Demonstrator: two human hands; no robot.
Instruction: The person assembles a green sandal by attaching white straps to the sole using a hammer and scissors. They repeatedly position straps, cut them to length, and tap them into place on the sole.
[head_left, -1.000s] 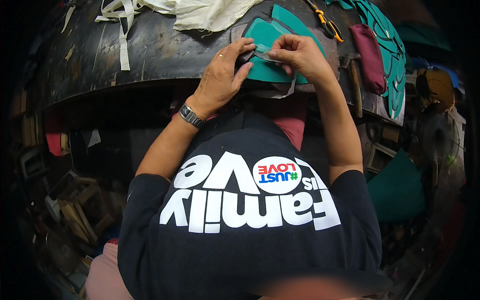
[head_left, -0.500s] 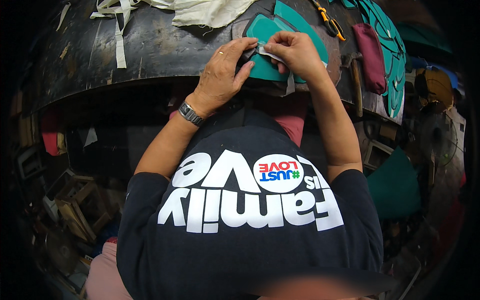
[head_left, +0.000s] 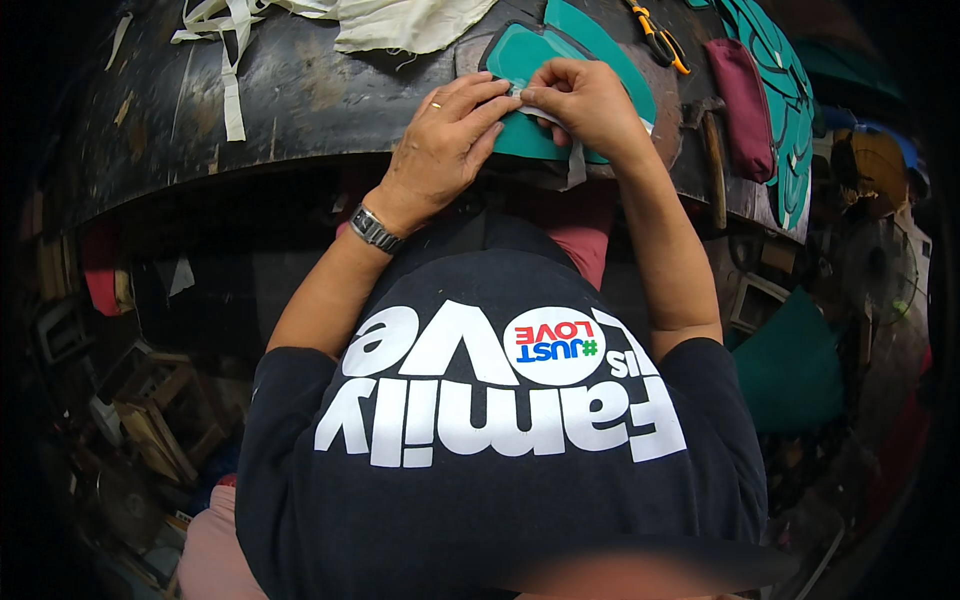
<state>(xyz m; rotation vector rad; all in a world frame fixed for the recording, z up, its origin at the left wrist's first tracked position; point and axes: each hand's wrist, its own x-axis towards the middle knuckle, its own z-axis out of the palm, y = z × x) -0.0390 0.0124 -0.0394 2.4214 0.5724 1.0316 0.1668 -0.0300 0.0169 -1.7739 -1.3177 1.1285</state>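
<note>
A teal fabric piece [head_left: 522, 55] with a dark edge lies at the near rim of the dark table, on a brownish slab. The fingertips of my left hand [head_left: 445, 140] press on its edge, the thumb held lower against the teal material. My right hand [head_left: 592, 108] pinches a narrow white strip [head_left: 541, 112] between thumb and forefinger, right beside the left fingertips. A pale tail of strip [head_left: 576, 166] hangs below the right hand over the table edge. The fingers partly hide where strip and teal piece meet.
Cream cloth [head_left: 410, 22] and loose white strips [head_left: 234, 85] lie at the far left of the table [head_left: 130, 150]. To the right are orange-handled scissors [head_left: 662, 42], a hammer [head_left: 714, 165], a maroon pouch-like piece [head_left: 741, 110] and stacked teal pieces [head_left: 790, 120].
My left fingers have moved slightly right and closer together, now meeting the right fingertips at the strip. My right hand keeps its pinch, almost unmoved. The whole view has shifted slightly.
</note>
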